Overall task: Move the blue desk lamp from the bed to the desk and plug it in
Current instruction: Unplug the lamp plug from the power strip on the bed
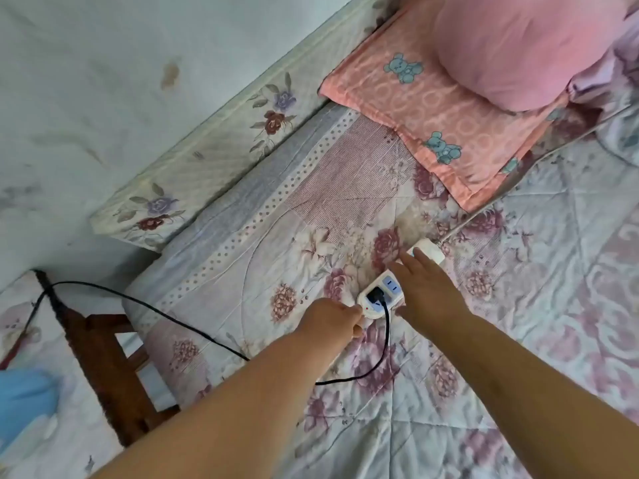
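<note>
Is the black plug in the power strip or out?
In: the black plug sits seated in the power strip, its cord trailing toward the desk.

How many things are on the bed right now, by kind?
Power strip: 1
Black plug with cord: 1
Pillows: 2, the peach bear-print pillow and the pink pillow on it
Hands: 2, left hand, right hand
Total: 6
</note>
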`<action>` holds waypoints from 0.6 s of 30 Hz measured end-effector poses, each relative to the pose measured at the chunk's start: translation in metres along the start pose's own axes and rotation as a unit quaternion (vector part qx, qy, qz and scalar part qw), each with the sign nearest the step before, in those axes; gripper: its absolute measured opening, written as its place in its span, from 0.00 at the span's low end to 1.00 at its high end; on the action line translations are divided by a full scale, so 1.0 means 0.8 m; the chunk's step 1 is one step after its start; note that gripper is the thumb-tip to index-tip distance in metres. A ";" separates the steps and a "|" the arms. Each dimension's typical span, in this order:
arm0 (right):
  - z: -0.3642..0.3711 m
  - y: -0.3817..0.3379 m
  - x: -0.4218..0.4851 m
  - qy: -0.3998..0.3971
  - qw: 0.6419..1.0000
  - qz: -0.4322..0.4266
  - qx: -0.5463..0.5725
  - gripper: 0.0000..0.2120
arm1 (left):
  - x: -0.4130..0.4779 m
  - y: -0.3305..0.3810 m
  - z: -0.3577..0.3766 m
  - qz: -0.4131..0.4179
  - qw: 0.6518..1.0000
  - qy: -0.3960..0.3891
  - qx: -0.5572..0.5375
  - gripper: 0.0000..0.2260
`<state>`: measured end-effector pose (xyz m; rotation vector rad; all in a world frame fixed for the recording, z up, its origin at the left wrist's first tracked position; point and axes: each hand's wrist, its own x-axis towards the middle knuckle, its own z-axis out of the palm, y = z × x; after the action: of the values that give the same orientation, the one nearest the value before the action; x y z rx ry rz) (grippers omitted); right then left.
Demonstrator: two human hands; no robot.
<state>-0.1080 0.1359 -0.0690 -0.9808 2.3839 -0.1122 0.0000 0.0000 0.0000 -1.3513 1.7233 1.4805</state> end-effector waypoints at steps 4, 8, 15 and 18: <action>0.004 0.012 0.013 0.026 0.998 -0.035 -0.050 0.33 | 0.018 0.011 0.012 -0.029 0.999 -0.017 -0.001 0.13; 0.001 0.013 0.020 0.063 0.993 -0.062 -0.077 0.27 | 0.029 0.016 0.020 -0.077 0.996 -0.009 -0.037 0.14; -0.001 0.016 0.034 0.059 0.991 -0.103 -0.064 0.27 | 0.052 0.020 0.029 -0.123 0.992 -0.019 -0.025 0.14; -0.001 0.023 0.034 0.043 0.990 -0.121 -0.059 0.28 | 0.059 0.024 0.033 -0.121 0.992 -0.024 -0.005 0.16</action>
<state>-0.1355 0.1309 -0.0857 -1.3458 2.3621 -0.1057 -0.0411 0.0059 -0.0392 -1.4590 1.4652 1.3754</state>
